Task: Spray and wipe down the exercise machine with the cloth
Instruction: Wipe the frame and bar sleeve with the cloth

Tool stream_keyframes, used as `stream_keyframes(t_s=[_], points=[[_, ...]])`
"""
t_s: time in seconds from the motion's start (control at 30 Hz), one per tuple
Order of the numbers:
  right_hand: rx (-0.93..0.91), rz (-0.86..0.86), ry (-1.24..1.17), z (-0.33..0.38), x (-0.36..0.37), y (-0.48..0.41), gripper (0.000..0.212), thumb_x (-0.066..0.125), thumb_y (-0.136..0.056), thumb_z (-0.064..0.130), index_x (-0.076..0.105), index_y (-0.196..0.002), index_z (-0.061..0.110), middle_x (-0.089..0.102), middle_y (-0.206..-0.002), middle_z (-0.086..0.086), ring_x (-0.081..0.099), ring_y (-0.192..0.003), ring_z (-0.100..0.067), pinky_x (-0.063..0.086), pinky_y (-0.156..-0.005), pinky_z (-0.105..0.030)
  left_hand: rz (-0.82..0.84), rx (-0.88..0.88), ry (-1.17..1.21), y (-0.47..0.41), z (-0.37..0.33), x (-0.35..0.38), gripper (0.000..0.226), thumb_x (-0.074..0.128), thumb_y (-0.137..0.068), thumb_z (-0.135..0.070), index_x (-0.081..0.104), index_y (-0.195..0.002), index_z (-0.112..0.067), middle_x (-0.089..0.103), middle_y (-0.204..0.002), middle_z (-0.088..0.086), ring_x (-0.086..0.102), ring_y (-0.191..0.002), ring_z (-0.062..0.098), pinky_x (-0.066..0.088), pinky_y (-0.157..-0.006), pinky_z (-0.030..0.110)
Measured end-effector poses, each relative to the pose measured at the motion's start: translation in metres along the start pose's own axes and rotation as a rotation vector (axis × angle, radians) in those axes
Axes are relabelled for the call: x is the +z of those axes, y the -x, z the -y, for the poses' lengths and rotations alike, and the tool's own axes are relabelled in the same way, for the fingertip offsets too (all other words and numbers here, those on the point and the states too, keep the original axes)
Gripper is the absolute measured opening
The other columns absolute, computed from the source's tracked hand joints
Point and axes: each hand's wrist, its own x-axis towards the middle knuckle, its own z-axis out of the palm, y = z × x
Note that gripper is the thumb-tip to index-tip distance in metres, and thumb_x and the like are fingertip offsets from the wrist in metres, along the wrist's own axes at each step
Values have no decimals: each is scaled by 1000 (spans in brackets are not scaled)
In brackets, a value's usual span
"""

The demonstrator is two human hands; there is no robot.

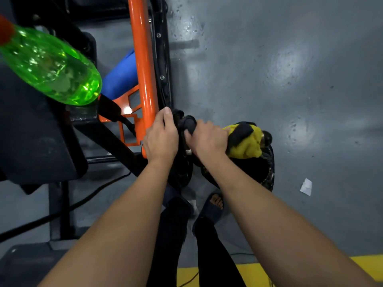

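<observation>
Grey gym floor [269, 79], shiny in patches, yellow line at the near edge. Machine [112, 141] on the left: orange tube [143, 59] running far to near, black frame, blue roller [120, 79] behind it. Green bottle [51, 65] lies tilted far left, in no hand.

Hands are close together at the near end of the tube. Left hand [161, 139] curls round a black handle [187, 123] and steadies it. Right hand [209, 141], just right of it, grips the yellow cloth [246, 146] bunched against the same black part.

Step looks like wiping the handle, spraying probably done. To do it well, hold the handle firm with the left hand, wrap the cloth round the grip, twist and slide along its length, then turn to a clean fold. Cloth hangs loose on the right, so it could snag.
</observation>
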Motion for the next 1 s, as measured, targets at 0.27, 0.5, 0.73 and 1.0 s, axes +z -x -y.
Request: stream_keyframes(t_s=[0.27,0.5,0.73,1.0], points=[[-65,209,-88,-10,-10,-61,35,56,-94,37,55,-125,21,65,-128,-16,61,-120,-37,46,-93,-38,23,-16,-10,0,-3,-2,45,35,-107,-47,50,-147,-32,59,-137,10,49,-130,32,37,-112,45],[-169,-30,90,-35,-14,-8,48,49,-95,59,61,-114,16,63,-116,-13,61,-112,-40,44,-89,-43,14,-3,-30,3,-6,-6,45,38,-109,-41,48,-151,-28,60,-139,12,53,-129,34,38,-108,43],[67,322,265,-69,-46,-51,69,40,-90,68,60,-136,21,60,-140,-13,57,-128,-35,42,-100,-41,26,17,-41,5,-3,-6,47,36,-110,-42,45,-154,-29,58,-141,9,49,-132,30,37,-109,42],[-58,1015,322,-87,4,-117,65,50,-67,51,62,-125,25,63,-111,-19,65,-93,-35,49,-87,-47,-2,50,-17,-5,4,2,47,38,-107,-45,51,-149,-27,66,-129,5,60,-119,27,47,-107,50]])
